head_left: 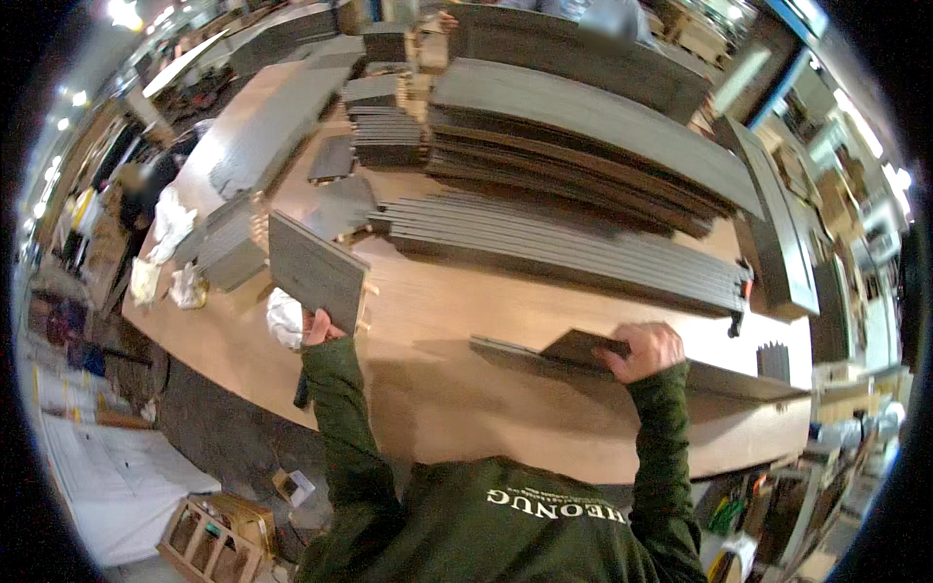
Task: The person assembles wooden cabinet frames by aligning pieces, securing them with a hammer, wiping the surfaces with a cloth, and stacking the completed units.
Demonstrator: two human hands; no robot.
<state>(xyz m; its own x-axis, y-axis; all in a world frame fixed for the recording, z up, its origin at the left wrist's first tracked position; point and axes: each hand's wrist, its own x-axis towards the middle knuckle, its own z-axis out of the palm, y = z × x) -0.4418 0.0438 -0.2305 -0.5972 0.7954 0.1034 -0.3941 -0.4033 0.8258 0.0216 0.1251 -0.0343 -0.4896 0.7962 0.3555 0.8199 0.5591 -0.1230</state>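
My left hand [321, 328] is closed on the lower edge of a flat dark-grey wood panel [313, 272], which stands tilted above the table. Against the same hand is a crumpled white cloth [283, 319]; whether the fingers pinch it too is unclear. To the right, my right hand [645, 352] grips a small dark board [580, 347] between thumb and fingers. That board overlaps a long narrow grey board [724, 381] on the table, and I cannot tell whether the two touch.
Grooved long slats [573, 248] lie beyond my hands, with a stack of wide grey boards [593, 121] behind them. A black-and-orange tool [742, 296] sits at the slats' right end. White rags [173, 225] lie left on the wooden table [428, 398]. Another person [617, 19] stands opposite.
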